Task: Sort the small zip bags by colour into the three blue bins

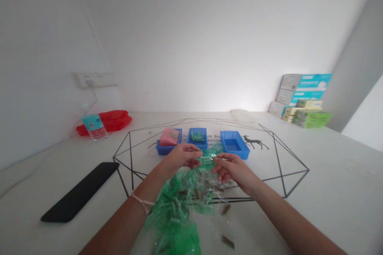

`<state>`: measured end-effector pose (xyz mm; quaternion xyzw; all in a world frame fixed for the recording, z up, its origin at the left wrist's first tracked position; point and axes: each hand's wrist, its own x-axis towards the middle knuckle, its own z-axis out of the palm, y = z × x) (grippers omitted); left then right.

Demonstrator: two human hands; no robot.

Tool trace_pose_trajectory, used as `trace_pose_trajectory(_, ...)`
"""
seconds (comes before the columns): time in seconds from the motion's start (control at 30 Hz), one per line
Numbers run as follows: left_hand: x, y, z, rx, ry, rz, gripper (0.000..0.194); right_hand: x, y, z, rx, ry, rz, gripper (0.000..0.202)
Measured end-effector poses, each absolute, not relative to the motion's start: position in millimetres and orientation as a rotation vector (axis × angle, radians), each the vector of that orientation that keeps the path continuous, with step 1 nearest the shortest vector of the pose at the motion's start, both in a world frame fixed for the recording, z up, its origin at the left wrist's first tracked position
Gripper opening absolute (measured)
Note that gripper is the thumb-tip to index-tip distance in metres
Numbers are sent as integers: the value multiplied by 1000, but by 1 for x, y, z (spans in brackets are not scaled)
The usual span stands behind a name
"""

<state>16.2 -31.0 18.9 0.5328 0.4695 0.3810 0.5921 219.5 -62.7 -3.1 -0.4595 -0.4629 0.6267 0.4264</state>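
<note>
Between my two hands is a small clear plastic packet [207, 160] with pale greenish contents I cannot make out. My left hand [185, 156] pinches its left edge, and my right hand [229, 168] pinches the right edge. Below and around them spreads a pile of green and clear plastic packets [179, 195], some with small brownish pieces inside. Loose packets with brownish pieces [228, 241] lie nearer to me. Just beyond my hands stand three blue trays: the left tray [163, 150] bears pink sheets [170, 137], the middle tray [198, 144] holds green-and-white pieces [197, 136], and the right tray [235, 144] shows its bare bottom.
A black flat slab [82, 191] lies on the white table [323, 203] at left. Behind it are a water bottle [95, 126] and a red plastic bag [116, 120]. Stacked boxes [302, 95] and a green pack [312, 119] stand at the back right. A wall socket [95, 79] holds a plug.
</note>
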Motion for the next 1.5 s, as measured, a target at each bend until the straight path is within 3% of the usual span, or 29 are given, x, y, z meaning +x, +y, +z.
trace_pose_trajectory(0.27, 15, -28, 17, 1398, 1017, 975, 32, 222, -60, -1, -989, -1123, 1449, 30)
trace_pose_trajectory(0.63, 16, -19, 4, 1520, 1024, 956, 26, 219, -46, -24, -1051, -1398, 1234, 17)
trace_pose_trajectory(0.77, 17, -23, 8, 1514, 1076, 980, 18, 219, -48, -18, -1057, -1352, 1277, 23)
trace_pose_trajectory(0.83, 17, -25, 12, 1477, 1042, 984, 21, 219, -49, -15, -1041, -1333, 1296, 28)
trace_pose_trajectory(0.93, 16, -26, 15, 1458, 965, 944, 32, 219, -51, -12, -1060, -1381, 1282, 19)
trace_pose_trajectory(1.07, 16, -22, 13, 1509, 993, 904, 31, 219, -54, -11, -1137, -1502, 1256, 39)
trace_pose_trajectory(1.17, 15, -20, 7, 1549, 1025, 893, 33, 218, -58, -11, -1157, -1512, 1253, 44)
trace_pose_trajectory(1.37, 14, -25, 9, 1414, 926, 796, 36, 217, -61, -11, -1128, -1398, 1317, 44)
trace_pose_trajectory(1.5, 7, -12, 26, 1294, 1080, 1032, 39, 220, -60, -6, -1150, -1308, 1327, 35)
